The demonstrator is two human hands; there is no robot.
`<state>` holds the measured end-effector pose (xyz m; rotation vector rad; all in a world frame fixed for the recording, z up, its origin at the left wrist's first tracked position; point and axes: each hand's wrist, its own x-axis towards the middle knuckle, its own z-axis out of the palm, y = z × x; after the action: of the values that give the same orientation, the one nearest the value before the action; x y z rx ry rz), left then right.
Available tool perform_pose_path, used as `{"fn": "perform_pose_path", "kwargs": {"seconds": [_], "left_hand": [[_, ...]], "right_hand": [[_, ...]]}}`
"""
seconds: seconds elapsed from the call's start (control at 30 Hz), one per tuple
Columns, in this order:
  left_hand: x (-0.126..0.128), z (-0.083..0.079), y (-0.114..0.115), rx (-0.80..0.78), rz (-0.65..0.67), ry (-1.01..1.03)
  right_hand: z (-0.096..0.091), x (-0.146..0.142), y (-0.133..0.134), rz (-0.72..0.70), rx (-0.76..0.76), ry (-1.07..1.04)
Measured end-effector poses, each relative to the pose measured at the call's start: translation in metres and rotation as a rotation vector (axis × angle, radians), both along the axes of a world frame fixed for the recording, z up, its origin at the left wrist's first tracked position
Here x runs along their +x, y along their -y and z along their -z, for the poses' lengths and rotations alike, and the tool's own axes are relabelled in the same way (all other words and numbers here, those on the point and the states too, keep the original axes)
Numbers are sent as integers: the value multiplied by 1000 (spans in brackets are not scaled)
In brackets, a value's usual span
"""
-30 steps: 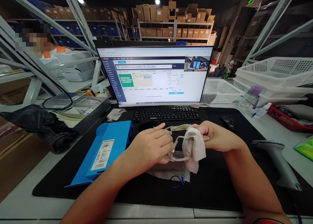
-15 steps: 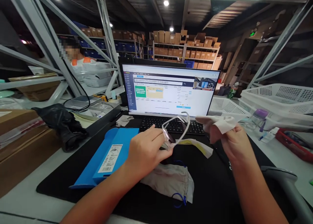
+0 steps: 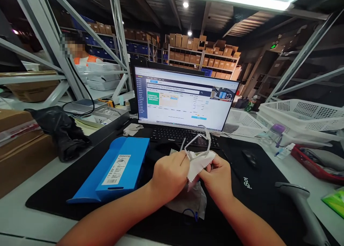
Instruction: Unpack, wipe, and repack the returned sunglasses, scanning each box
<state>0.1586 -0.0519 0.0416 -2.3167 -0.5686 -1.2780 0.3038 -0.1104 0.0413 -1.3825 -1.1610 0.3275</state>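
Head view:
1. Glasses (image 3: 199,141), 1: raised beyond pouch (image 3: 197,197); left hand (image 3: 172,170) clamped on their side, apparently steadying them.
2. Cloth (image 3: 200,165), 1: pinched by right hand (image 3: 220,174), beside left hand, against glasses, perhaps sparing them fingerprints.

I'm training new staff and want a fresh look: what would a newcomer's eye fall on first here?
Likely the lit monitor, at the far side of the black mat. Next, the bright blue box on the mat's left side. Then the clear-framed glasses in the left fingers and the pale cloth in the right fingers, in front of the monitor.
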Motion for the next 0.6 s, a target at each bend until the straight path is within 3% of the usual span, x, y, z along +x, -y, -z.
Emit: {"fn": "perform_pose_path", "kwargs": {"seconds": [0.1, 0.27, 0.43, 0.6], "left_hand": [[0, -1, 1, 32, 21, 37], [-3, -1, -1, 109, 88, 74], [0, 0, 3, 80, 60, 79], [4, 5, 11, 138, 162, 87]], "right_hand": [[-2, 4, 1, -65, 20, -179], [-5, -1, -1, -327, -12, -544], [-13, -1, -2, -331, 50, -711], [-33, 12, -2, -291, 136, -891]]}}
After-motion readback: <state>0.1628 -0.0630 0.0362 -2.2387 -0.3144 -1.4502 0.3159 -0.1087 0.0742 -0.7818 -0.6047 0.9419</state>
